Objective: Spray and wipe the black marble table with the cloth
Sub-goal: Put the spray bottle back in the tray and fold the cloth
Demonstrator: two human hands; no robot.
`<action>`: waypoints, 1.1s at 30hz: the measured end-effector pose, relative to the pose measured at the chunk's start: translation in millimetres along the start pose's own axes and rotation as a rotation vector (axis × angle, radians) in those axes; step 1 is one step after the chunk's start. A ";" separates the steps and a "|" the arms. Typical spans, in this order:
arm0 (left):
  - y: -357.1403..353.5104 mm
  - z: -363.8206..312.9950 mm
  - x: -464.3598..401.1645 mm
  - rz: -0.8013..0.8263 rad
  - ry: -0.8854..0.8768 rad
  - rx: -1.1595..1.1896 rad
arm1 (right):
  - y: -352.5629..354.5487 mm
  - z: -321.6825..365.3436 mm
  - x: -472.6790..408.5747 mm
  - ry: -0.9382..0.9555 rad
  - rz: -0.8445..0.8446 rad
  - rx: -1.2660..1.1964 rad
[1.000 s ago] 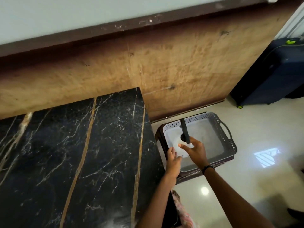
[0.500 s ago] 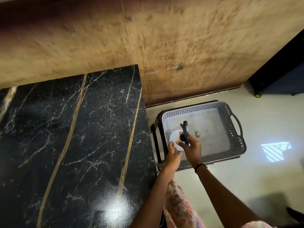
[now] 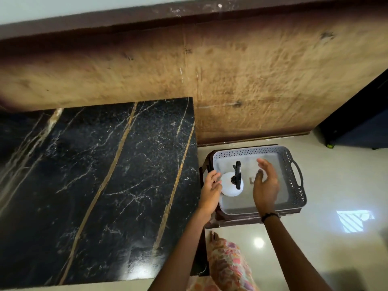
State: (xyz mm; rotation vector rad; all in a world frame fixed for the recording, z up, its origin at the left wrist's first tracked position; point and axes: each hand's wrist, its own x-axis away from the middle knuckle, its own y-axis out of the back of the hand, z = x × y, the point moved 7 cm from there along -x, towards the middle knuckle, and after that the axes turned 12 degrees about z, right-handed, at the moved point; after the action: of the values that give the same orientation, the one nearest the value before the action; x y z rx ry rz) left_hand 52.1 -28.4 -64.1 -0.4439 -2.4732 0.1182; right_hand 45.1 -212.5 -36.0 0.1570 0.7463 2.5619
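Observation:
The black marble table (image 3: 94,185) with gold veins fills the left half of the view. To its right a white spray bottle (image 3: 228,185) with a black trigger head stands upright in a grey perforated basket (image 3: 294,179). My left hand (image 3: 211,187) touches the bottle's left side with relaxed fingers. My right hand (image 3: 265,183) hovers over the basket to the right of the bottle, fingers spread and apart from it. No cloth is in view.
The basket sits on a low brown stool (image 3: 228,219) on a glossy pale floor (image 3: 315,244). A brown textured wall (image 3: 231,80) runs behind. A dark blue suitcase (image 3: 361,127) stands at the far right.
My right hand has let go of the bottle's black trigger head and moved away to the right. The bottle now stands free in the basket. The camera tilted back up.

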 end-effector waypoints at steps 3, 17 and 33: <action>28.4 -32.4 30.4 -0.076 -0.123 0.063 | -9.1 67.2 5.3 0.196 0.104 -0.062; 271.2 -27.2 216.2 -0.547 -0.362 0.223 | -250.6 273.6 187.6 0.514 0.835 -0.123; 638.2 90.0 420.9 -1.233 0.104 -0.147 | -554.3 360.2 430.1 0.084 1.253 0.123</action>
State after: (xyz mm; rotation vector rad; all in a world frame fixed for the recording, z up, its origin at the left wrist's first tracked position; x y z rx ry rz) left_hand -135.5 716.9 -19.9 1.0049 -2.2315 -0.5652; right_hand -29.3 572.6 -35.0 0.7655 1.0462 3.6833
